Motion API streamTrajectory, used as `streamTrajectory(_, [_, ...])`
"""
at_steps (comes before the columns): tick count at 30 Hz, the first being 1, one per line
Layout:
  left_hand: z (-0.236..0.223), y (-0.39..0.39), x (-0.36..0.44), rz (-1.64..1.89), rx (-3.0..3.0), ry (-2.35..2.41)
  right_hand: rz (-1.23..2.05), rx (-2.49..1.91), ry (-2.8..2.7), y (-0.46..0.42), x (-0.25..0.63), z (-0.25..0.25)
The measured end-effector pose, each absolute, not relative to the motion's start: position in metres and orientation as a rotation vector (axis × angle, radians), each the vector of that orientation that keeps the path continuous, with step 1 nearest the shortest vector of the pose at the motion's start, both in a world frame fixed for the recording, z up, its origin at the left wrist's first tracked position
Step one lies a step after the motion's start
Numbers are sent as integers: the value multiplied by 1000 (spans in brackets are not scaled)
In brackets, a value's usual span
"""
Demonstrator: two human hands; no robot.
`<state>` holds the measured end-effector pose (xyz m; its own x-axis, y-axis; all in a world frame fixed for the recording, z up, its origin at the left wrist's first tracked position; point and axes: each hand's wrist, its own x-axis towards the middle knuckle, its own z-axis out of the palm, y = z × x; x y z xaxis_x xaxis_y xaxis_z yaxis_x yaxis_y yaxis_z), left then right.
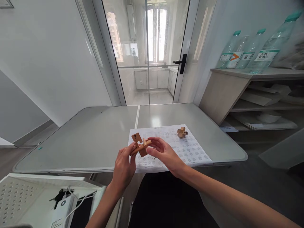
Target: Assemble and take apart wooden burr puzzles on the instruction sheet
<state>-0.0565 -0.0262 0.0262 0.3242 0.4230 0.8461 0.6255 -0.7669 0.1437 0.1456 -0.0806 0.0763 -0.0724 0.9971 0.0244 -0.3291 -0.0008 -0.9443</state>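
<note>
Head view: brown wooden assembly (143,152), 1 flat piece (136,137) black-marked, pinched by left hand (124,164), right hand (166,155).

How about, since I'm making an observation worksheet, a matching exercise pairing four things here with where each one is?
Things:
1. Wooden pieces
2. Wooden block cluster
3. Green-capped bottles
4. White device

Places:
A. On top of the shelf unit
B. In the white tray, at lower left
C. On the printed sheet, apart from the hands
D. Held between the left hand and right hand

Pairs: 1-D, 2-C, 3-A, 4-B
</note>
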Motion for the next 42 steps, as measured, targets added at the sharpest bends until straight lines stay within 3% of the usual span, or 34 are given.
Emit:
streamTrajectory(17, [43, -41, -48, -1133, -3020, -1236, 1139, -1024, -1207, -85, 145, 63])
streamTrajectory(26, [42, -43, -42, -1259, -2921, -1231, 1113, -992, -1152, -83, 149, 60])
streamTrajectory(33, [32, -36, -46, -1151, -2829, -1225, 1112, -996, -1159, -78, 155, 50])
streamTrajectory(42, [4, -22, -66, -1019, -2859, -1461, 810, -1235, -1095, -71, 223, 16])
